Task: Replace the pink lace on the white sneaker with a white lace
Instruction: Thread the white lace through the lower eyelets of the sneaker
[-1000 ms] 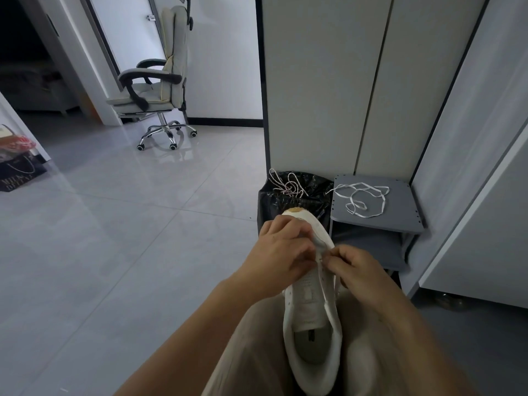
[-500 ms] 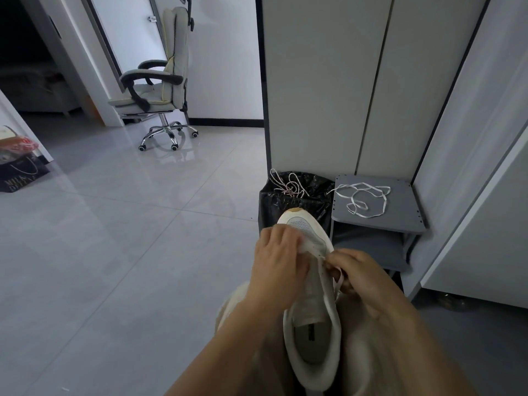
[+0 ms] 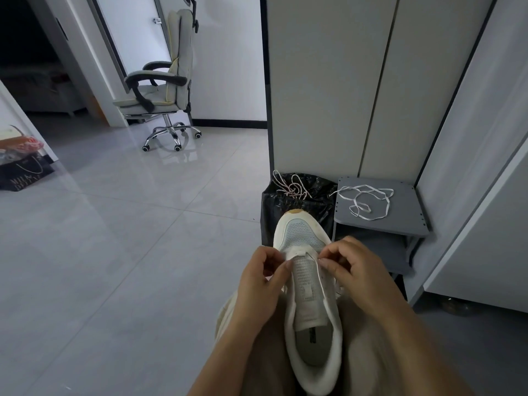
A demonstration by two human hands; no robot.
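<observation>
Resting toe-forward on the lap (image 3: pixel 227 312), white sneaker (image 3: pixel 308 281), left hand (image 3: pixel 257 284) pinching its left eyelet edge, right hand (image 3: pixel 354 270) pinching the right edge, pink lace (image 3: pixel 291 188) on black bin bag (image 3: pixel 285 207), white lace (image 3: pixel 368 201) on grey shelf (image 3: pixel 405 212)

Both forearms came in from the near edge, angled toward each other. The left hand (image 3: pixel 261 278) was curled, thumb and forefinger pinching the left flap of the sneaker (image 3: pixel 300 232). The right hand (image 3: pixel 353 268) (knuckles up, fingers bent) pinched the lace (image 3: pixel 319 277). The hands were close but apart.
</observation>
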